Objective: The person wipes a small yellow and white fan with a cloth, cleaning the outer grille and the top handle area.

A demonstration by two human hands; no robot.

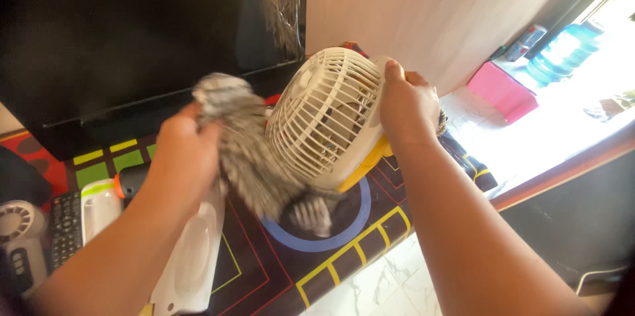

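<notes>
Wiping in progress: left hand [182, 150] clenched on grey cloth [254, 150] at the cream fan [327, 117] grille's nine o'clock, right hand [409, 107] clamped at three o'clock; continued wiping requires steady hold.

motion-blurred grey cloth [254, 150], fan [327, 117] base hidden

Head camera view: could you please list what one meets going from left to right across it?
Remote control → left hand → grey cloth → white fan → right hand → pink box → blue bottle.
</notes>
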